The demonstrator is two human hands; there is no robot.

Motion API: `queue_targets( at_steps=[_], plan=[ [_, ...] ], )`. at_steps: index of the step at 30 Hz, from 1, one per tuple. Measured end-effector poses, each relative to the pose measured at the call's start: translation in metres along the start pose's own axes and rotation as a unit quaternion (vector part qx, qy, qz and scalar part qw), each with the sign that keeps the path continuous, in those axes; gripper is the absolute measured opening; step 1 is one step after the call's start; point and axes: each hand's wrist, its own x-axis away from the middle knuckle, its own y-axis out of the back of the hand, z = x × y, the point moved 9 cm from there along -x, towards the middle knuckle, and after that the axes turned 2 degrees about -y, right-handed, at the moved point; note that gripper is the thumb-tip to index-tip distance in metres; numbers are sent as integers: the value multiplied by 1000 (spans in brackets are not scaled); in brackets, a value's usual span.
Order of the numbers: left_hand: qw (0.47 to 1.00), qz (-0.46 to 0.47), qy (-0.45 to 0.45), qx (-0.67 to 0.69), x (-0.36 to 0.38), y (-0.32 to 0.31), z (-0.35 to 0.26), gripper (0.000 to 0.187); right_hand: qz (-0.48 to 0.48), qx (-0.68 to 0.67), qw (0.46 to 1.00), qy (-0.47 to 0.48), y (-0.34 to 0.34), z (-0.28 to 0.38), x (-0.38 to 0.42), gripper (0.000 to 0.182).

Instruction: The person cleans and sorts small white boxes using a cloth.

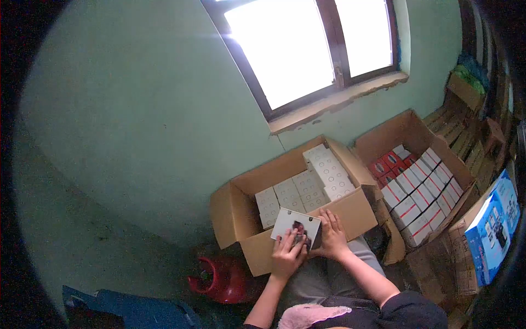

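A white square plate (286, 220) with a dark part at its middle is held above the person's lap, in front of an open cardboard box (255, 247). My left hand (289, 253) lies over the plate's lower part, its fingers on the dark part. My right hand (331, 233) grips the plate's right edge, thumb below and fingers along the side. Inside the box are rows of small white boxes (296, 192), with a taller stack (329, 170) on the right side.
A second cardboard box (383, 131) at the right holds white boxes with red stripes (421, 189) and red boxes (388, 163). Beyond it lie a blue printed box (493, 233) and wooden pallets (455, 131). A red plastic object (230, 279) stands lower left. A window (285, 49) is above.
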Motion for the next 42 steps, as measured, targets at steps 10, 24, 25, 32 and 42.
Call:
queue_targets(
  at_steps=[10, 24, 25, 32, 42],
  plan=[
    [991, -40, 130, -11, -27, 12, 44, 33, 11, -2, 1000, -10, 0, 0, 0, 130],
    [999, 12, -19, 26, -32, -28, -33, 36, -27, 62, 998, 18, -15, -9, 3, 97],
    [999, 12, -32, 17, -26, -28, -37, 37, -28, 63, 997, 20, -16, -10, 3, 94],
    [993, 60, -92, 37, -1, -20, -36, 37, -24, 19, 999, 17, -9, -7, 2, 92],
    [981, 121, -154, -14, 13, -21, -22, 47, -19, 32, 999, 15, -6, -4, 1, 99]
  ],
)
